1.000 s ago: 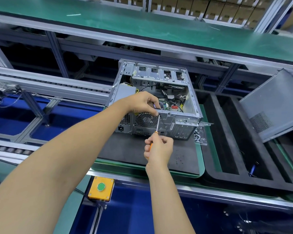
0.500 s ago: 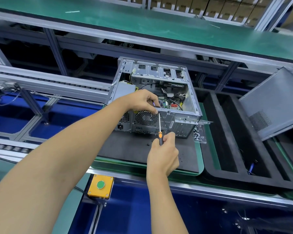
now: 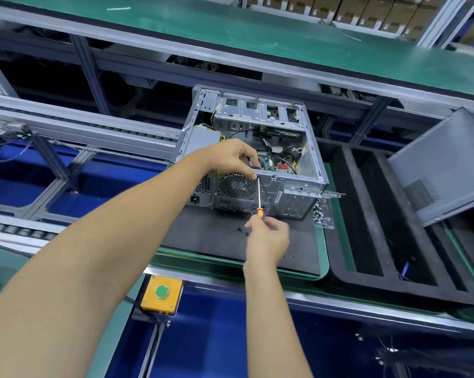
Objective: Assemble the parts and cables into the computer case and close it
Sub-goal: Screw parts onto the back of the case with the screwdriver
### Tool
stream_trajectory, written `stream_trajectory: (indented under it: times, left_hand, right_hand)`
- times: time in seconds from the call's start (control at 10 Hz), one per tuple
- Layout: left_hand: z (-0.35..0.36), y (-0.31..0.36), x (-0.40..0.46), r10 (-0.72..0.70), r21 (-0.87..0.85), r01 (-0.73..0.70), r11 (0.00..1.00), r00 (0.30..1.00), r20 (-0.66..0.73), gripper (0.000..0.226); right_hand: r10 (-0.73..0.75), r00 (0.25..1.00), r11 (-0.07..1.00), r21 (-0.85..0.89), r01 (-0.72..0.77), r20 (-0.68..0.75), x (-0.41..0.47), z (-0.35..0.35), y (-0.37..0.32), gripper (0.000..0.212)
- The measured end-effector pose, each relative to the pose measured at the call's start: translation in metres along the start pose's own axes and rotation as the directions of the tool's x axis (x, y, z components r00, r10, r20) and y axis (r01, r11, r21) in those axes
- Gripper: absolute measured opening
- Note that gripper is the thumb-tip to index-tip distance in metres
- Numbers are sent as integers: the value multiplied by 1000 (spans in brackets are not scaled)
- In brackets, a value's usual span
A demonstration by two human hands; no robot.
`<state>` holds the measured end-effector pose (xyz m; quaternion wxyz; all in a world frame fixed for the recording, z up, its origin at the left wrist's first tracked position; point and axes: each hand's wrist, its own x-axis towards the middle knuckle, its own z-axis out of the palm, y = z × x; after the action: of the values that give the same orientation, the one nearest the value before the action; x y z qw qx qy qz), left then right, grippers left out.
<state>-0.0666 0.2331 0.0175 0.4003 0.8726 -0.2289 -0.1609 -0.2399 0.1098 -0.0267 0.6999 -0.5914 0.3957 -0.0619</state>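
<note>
Fastening a screw at the rear fan of the open computer case (image 3: 257,148). Right hand (image 3: 268,238) grasping screwdriver (image 3: 258,197) below; left hand (image 3: 236,162) pinching at its tip. Next: steady turning, tip seated.

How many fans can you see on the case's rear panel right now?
1: a round fan grille on the computer case, just below the left hand, left of the screwdriver. The hand may hide others.

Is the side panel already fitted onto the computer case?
No. The computer case is open on top with its boards and cables showing, while the grey side panel leans apart from it on the right.
</note>
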Motion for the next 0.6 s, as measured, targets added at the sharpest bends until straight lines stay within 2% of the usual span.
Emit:
stream_trajectory:
  times: [0.1,0.2,0.3,0.4,0.5,0.6]
  left_hand:
    - [1,-1,1,-1,0,1,1000,1000,-4,31]
    - [0,-1,2,-6,1,6,1000,1000,-7,31]
    - [0,-2,3,-6,10,6,1000,1000,-8,29]
    - [0,-1,4,2,12,-1,1000,1000,-10,29]
    - [-1,-1,3,-2,10,2,1000,1000,-13,32]
    - [-1,-1,2,-8,24,8,1000,1000,-11,27]
  right_hand:
    - [-453,888,828,-408,385,-82,-1,3,3,25]
    - [-478,878,735,-538,413,20,2,0,0,23]
    - [306,863,880,226,-417,402,10,-4,-17,24]
    - [397,743,697,350,-626,540,9,-5,-23,20]
    - [106,975,994,-47,-99,197,-7,7,-15,15]
    - [-272,962,846,-477,237,-3,-9,13,-1,20]
